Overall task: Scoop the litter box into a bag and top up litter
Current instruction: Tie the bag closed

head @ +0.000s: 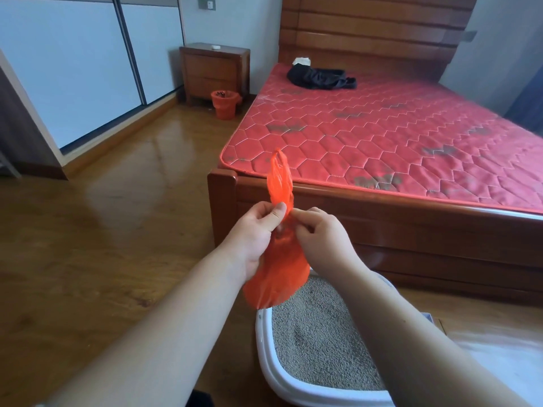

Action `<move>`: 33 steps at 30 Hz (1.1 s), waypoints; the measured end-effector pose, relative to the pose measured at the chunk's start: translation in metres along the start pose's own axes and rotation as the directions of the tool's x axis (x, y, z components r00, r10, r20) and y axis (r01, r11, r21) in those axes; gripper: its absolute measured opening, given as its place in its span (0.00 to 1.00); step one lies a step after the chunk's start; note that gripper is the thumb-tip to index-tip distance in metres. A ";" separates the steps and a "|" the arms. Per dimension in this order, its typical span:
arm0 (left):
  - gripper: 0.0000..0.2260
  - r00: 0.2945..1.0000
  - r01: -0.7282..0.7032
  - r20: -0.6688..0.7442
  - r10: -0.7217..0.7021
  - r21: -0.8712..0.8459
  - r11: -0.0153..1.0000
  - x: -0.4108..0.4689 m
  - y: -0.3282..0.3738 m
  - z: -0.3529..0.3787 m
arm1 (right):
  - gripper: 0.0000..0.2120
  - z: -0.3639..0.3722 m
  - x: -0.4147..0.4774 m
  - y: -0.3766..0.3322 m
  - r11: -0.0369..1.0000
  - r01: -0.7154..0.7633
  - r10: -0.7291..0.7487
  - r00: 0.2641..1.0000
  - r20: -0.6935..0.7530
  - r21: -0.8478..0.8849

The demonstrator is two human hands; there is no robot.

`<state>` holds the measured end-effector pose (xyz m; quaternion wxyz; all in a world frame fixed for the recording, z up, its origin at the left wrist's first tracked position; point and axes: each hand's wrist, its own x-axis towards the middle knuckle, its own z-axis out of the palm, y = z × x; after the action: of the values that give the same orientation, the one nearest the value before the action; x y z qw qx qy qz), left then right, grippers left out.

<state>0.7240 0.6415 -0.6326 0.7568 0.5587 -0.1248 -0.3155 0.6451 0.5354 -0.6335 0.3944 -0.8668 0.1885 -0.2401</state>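
We see 2 bare hands pinching a thin orange plastic bag between them: the left hand has its thumb and curled fingers clamped on the bag's neck from 9 o'clock, and the right hand nips the same spot with curled fingertips from 3 o'clock, the handles standing toward 12 and the body hanging toward 6. At 5 o'clock sits the white litter box on the wooden floor, filled with grey litter, the bag's lower end overlapping its far rim in our view. A bed with a red mattress lies at 2 o'clock.
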 end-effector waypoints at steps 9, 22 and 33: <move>0.07 0.933 0.285 0.253 -0.256 -0.085 0.955 -0.006 0.019 -0.014 | 0.24 -0.008 -0.004 -0.010 0.980 0.091 -0.115 0.986 0.124 0.179; 0.03 0.998 -0.040 0.046 0.034 0.124 0.991 0.005 0.007 -0.009 | 0.18 0.002 -0.010 -0.012 0.988 0.152 -0.152 0.988 -0.005 -0.020; 0.08 0.921 -0.350 0.066 0.384 0.571 0.743 0.001 0.008 -0.009 | 0.21 0.001 -0.008 -0.020 0.989 0.132 -0.125 0.988 -0.094 0.070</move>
<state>0.7328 0.6490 -0.6282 0.6040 0.7327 -0.2997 -0.0924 0.6419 0.5531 -0.6207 0.4019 -0.8499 0.1404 -0.3105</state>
